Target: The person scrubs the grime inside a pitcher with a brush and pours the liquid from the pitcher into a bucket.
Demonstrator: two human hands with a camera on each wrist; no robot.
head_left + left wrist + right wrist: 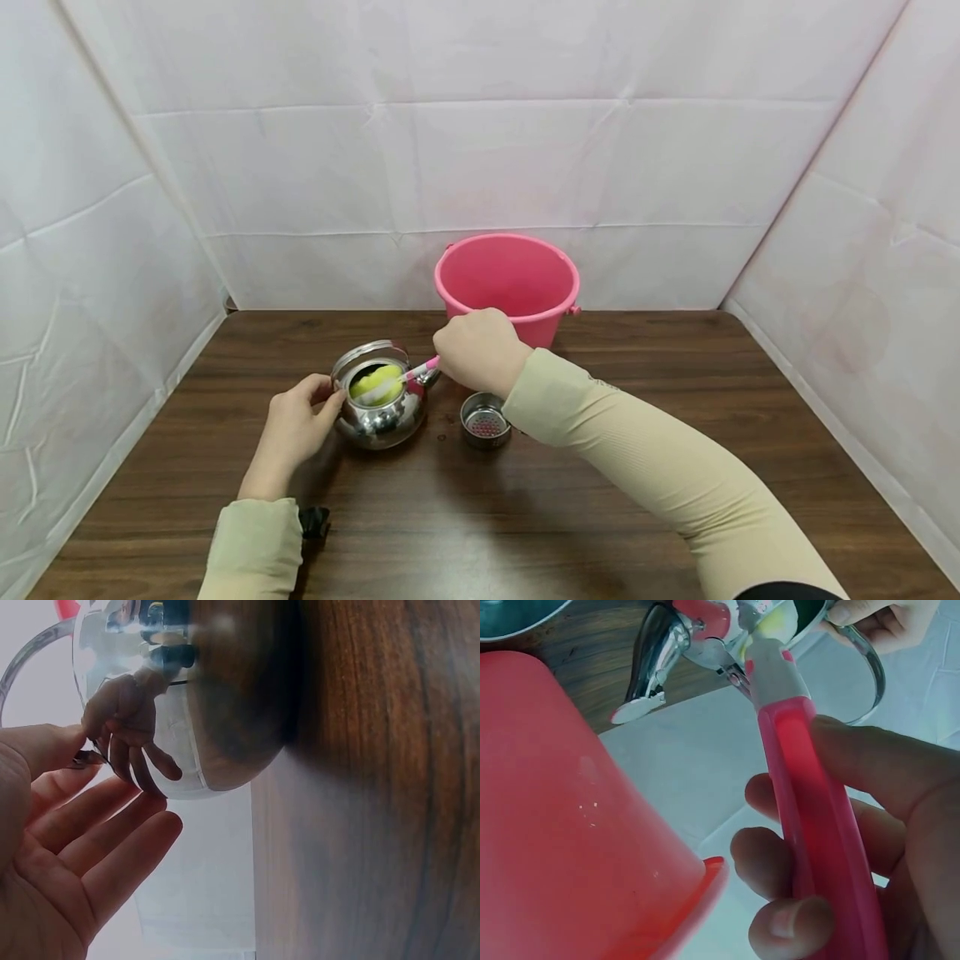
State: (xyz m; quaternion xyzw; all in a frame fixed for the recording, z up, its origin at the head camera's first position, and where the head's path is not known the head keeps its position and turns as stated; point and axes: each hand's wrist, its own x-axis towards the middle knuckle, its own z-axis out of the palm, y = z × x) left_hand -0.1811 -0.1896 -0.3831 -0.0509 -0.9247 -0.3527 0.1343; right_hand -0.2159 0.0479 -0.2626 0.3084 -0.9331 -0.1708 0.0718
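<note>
The right sleeve slants over the tabletop's right half. A pink bucket stands by the far edge; the kettle, well inside the left edge, is pinched by the left hand. The right hand grips a brush reaching into the kettle.

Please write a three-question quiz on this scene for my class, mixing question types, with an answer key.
1. Multiple choice. The left hand is touching: (a) the bucket, (b) the kettle, (c) nothing.
2. True or false? The perforated metal cup stands on the table, apart from the kettle.
3. Fill in. The right hand grips a pink ____, and the yellow head sits in the kettle's opening.

Key: 1 b; 2 true; 3 handle.
</note>
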